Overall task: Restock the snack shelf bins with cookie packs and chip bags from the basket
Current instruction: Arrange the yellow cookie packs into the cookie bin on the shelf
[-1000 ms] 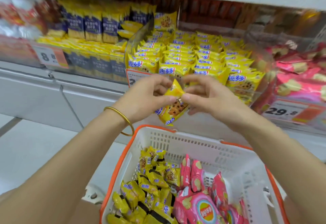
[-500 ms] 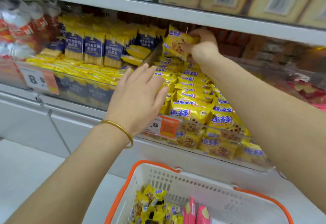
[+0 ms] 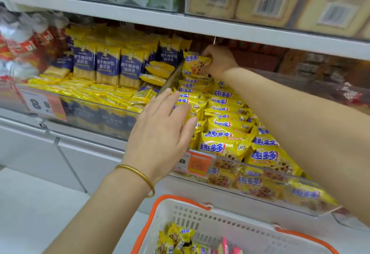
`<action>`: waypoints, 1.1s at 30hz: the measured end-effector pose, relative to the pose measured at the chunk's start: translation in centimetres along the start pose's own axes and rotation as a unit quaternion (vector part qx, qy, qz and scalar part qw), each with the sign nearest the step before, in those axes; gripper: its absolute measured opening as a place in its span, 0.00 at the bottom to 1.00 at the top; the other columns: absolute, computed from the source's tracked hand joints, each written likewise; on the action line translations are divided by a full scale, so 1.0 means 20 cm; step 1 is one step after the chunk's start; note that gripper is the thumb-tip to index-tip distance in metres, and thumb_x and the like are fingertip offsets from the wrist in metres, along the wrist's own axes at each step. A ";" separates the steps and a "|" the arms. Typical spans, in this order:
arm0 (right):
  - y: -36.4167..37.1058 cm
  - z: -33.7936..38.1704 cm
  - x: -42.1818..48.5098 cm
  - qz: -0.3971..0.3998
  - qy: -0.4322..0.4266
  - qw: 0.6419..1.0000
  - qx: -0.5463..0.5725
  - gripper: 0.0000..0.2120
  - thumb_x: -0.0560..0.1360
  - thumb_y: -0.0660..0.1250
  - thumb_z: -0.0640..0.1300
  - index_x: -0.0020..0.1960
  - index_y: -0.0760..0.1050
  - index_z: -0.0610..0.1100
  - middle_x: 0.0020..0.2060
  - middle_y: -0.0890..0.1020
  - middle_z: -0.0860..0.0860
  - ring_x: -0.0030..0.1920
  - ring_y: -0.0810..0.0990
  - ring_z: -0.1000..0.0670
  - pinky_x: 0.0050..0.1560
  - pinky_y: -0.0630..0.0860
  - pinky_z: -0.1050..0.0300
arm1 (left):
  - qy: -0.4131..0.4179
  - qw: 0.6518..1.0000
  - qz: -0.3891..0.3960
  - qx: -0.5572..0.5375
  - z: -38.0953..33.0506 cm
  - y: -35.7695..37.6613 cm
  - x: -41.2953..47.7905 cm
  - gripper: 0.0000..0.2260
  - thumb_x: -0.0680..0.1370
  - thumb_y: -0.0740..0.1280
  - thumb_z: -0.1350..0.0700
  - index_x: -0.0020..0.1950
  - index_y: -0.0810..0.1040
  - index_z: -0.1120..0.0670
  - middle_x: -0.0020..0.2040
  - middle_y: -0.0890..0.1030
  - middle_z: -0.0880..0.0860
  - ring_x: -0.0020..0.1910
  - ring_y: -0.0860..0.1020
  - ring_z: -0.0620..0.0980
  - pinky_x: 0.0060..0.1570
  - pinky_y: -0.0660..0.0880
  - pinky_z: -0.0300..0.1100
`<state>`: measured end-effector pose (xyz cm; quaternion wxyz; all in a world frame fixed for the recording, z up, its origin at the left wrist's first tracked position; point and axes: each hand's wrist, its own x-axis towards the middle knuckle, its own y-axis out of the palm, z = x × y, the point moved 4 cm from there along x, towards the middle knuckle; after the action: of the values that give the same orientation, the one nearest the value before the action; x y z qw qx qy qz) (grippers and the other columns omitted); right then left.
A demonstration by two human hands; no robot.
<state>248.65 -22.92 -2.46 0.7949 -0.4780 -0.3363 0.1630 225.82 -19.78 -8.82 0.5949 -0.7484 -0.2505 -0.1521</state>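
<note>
My right hand (image 3: 219,61) reaches to the back of the clear shelf bin (image 3: 260,165) and grips a yellow cookie pack (image 3: 195,63), held upright against the bin's rear left corner. My left hand (image 3: 160,131), gold bangle on the wrist, lies with straight fingers on the yellow cookie packs (image 3: 224,121) near the bin's left side. The white basket with orange rim (image 3: 180,211) sits at the bottom; more yellow cookie packs (image 3: 176,237) and pink chip bags (image 3: 226,247) show inside it.
A neighbouring bin to the left holds blue-and-yellow biscuit packs (image 3: 108,67). A clear divider (image 3: 172,79) separates the two bins. Orange price tags (image 3: 198,163) hang on the bin fronts. The upper shelf edge (image 3: 220,27) runs just above my right hand. Red packs (image 3: 18,45) lie far left.
A second ago both hands held the cookie pack above the basket. My right hand carried it to the bin's back; my left hand let go and now rests on the stacked packs.
</note>
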 end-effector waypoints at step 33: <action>1.44 -0.19 -1.83 0.367 0.300 0.872 0.122 0.16 0.80 0.61 0.48 0.36 0.66 0.42 0.34 0.73 0.47 0.44 0.75 0.44 0.43 0.69 0.54 | 0.053 0.920 0.346 0.177 -0.08 0.25 -0.62 0.17 0.80 0.53 0.46 0.66 0.70 0.49 0.63 0.73 0.48 0.63 0.67 0.51 0.61 0.67 0.46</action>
<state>226.71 -32.62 -42.56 0.7924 -0.4923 0.1404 0.3317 218.44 -24.64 -19.08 0.7457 -0.6617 0.0334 0.0702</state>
